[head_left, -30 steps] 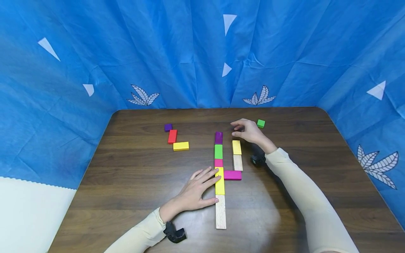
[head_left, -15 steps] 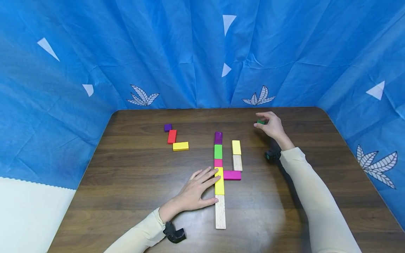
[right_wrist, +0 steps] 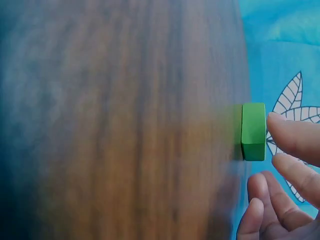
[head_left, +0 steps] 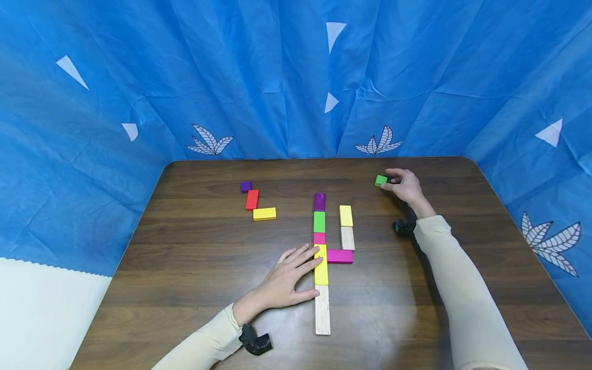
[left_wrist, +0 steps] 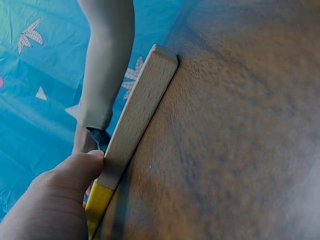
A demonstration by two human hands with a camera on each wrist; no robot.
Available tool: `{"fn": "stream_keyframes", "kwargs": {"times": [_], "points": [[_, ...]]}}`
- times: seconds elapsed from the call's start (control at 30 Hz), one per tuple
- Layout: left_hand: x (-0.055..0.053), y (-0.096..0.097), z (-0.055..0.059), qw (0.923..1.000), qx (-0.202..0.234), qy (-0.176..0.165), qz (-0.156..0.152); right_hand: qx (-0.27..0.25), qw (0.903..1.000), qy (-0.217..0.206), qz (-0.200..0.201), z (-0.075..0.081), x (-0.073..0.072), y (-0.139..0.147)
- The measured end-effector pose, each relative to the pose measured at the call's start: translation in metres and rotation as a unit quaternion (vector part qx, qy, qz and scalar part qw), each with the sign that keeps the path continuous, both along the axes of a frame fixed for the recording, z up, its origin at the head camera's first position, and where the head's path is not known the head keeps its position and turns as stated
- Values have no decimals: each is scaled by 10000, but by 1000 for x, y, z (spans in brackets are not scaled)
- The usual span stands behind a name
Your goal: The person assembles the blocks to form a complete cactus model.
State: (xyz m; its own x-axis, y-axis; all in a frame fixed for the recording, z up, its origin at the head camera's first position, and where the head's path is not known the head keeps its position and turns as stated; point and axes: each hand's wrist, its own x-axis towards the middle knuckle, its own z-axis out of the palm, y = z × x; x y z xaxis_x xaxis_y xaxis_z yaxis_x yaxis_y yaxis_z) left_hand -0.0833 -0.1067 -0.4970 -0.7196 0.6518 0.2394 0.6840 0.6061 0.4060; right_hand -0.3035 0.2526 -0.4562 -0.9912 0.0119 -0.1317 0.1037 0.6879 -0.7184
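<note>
In the head view my left hand lies spread, fingertips resting on a yellow block in a long row. Its thumb touches the side of the plain wooden block at the row's near end; the left wrist view shows that thumb close up. Far right, my right hand is beside a small green block, with the thumb tip at its near edge. The right wrist view has the green block standing on the table and the fingers loosely bent, not gripping it.
Up the row come pink, green and purple blocks. A magenta block branches right, below a plain and a pale yellow block. Violet, red and yellow blocks lie left. Blue cloth surrounds the table.
My right hand has moved right from above the pale yellow block, passed over the green block and drawn back to its right side. My left hand and the blocks have stayed put.
</note>
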Motion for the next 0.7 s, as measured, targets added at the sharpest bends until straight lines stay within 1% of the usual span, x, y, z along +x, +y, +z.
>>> {"fn": "stream_keyframes", "kwargs": {"times": [0.17,0.53,0.7], "points": [[0,0,0,10000,46,26,-9,-192,9997,-144,-41,-1,-1,0],[0,-1,-2,9996,111,267,-33,-86,9998,-145,-43,-2,-2,-1],[0,-1,-1,9997,116,200,-36,-45,9998,-146,-104,-3,-3,-2]]}}
